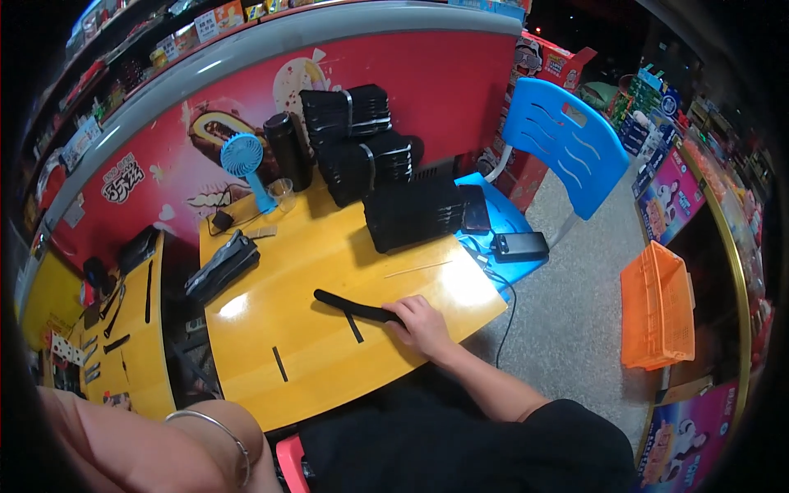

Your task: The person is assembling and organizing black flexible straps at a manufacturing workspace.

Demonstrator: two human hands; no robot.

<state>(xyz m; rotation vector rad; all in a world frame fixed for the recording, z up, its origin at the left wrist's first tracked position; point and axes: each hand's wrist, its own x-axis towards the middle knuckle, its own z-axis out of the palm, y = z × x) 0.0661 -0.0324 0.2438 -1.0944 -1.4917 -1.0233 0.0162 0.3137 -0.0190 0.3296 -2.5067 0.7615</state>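
Note:
My right hand (421,322) is closed around the right end of a flat black strip (349,305) with a rounded far end. The strip lies slantwise just over the yellow table (320,361). Partly under it is a short, narrow black piece (354,328); a similar short black piece (280,364) lies apart to the left. At the lower left comes my left arm with a silver bangle (218,435); the fingers of that hand are hidden.
Stacked black bundles (366,156) tied with bands stand at the table's back, with a black pile (415,212) in front. A blue fan (246,168), plastic cup (281,191) and black pouch (222,267) are leftward. A blue chair (567,135) and orange crate (657,308) stand right.

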